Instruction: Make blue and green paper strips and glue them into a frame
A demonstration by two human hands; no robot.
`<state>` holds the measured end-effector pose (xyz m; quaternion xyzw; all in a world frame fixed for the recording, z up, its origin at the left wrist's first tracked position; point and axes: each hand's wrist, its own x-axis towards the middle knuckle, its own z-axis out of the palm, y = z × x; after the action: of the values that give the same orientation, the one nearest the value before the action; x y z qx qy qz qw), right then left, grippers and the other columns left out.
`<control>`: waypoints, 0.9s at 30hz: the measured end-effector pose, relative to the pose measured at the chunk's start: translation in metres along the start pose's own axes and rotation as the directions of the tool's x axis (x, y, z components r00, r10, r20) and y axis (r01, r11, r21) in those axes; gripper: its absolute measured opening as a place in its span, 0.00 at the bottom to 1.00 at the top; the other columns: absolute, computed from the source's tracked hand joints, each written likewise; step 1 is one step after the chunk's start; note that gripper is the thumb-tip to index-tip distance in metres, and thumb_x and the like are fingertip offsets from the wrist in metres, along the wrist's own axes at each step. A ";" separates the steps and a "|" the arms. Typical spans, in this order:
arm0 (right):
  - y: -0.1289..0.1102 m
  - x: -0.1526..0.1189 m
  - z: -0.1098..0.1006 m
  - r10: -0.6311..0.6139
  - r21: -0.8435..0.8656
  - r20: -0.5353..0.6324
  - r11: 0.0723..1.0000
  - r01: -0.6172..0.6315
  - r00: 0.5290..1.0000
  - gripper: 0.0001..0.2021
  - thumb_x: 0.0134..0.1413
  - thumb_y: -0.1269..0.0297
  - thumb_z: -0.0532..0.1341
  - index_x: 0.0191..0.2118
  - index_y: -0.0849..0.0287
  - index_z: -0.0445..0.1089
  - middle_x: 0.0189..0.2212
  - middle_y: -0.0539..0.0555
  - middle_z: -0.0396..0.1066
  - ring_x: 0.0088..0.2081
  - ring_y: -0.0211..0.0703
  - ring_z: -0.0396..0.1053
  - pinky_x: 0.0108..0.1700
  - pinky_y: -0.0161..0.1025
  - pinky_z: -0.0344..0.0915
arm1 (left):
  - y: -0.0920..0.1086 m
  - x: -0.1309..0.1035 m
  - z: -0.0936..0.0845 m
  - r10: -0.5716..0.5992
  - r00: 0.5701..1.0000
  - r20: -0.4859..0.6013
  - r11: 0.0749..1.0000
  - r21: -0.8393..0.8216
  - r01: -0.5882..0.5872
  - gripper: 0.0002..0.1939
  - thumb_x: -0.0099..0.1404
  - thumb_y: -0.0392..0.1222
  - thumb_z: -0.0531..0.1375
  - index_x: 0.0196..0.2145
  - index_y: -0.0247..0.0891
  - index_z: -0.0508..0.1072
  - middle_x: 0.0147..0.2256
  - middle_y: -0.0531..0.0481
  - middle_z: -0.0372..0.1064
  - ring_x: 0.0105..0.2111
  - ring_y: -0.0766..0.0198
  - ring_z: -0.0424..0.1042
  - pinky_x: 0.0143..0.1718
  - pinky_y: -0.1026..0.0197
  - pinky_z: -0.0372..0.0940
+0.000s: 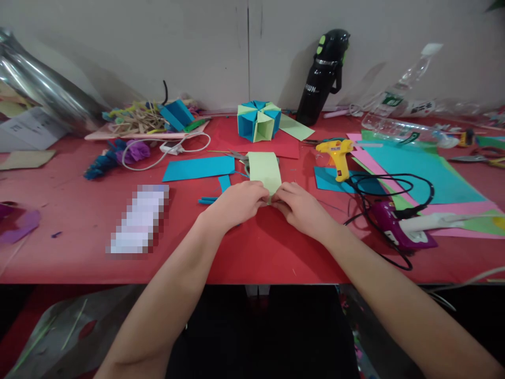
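A pale green paper strip (265, 171) lies between my hands at the middle of the red table. My left hand (248, 200) pinches its near edge from the left, and my right hand (295, 205) pinches the same edge from the right. The fingertips of both hands almost meet there. Scissors (245, 162) lie partly under the strip. A blue paper strip (199, 168) is flat to the left, and small rolled blue pieces (207, 200) rest beside my left hand. Beyond the strip stands a blue and green folded paper ring (259, 122).
A yellow glue gun (338, 158), a purple power strip (402, 229) with black cables and coloured sheets (426, 171) are at the right. A black bottle (321, 79) leans at the back wall. A blurred phone (140, 218) lies left.
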<state>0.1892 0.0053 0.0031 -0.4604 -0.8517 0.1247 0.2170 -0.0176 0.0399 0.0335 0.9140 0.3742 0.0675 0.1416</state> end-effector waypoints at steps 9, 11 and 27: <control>0.001 0.000 0.006 0.015 -0.125 0.029 0.992 -0.011 0.999 0.07 0.68 0.72 0.53 0.40 0.58 0.68 0.41 0.60 0.70 0.42 0.53 0.65 0.46 0.49 0.63 | -0.001 -0.002 0.001 0.003 1.000 0.002 1.000 0.015 -0.003 0.11 0.73 0.38 0.51 0.37 0.39 0.73 0.40 0.48 0.71 0.40 0.58 0.71 0.32 0.58 0.56; 0.001 0.000 0.006 0.033 -0.102 0.027 0.994 -0.030 0.999 0.06 0.68 0.71 0.54 0.40 0.58 0.67 0.41 0.59 0.70 0.43 0.53 0.65 0.47 0.48 0.63 | -0.001 -0.001 -0.001 0.004 1.000 0.008 1.000 -0.014 -0.004 0.10 0.73 0.40 0.53 0.37 0.40 0.74 0.40 0.49 0.71 0.41 0.58 0.71 0.33 0.58 0.57; 0.002 -0.001 0.005 0.108 0.096 -0.010 0.990 -0.107 0.994 0.03 0.67 0.69 0.55 0.39 0.56 0.64 0.40 0.57 0.68 0.42 0.50 0.66 0.44 0.45 0.63 | 0.000 0.002 -0.002 -0.020 0.999 0.026 0.999 -0.028 0.021 0.08 0.73 0.39 0.54 0.36 0.39 0.70 0.40 0.48 0.71 0.41 0.57 0.71 0.38 0.58 0.59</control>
<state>0.1884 0.0056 -0.0017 -0.4957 -0.8170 0.1733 0.2382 -0.0167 0.0415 0.0357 0.9087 0.3808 0.0597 0.1601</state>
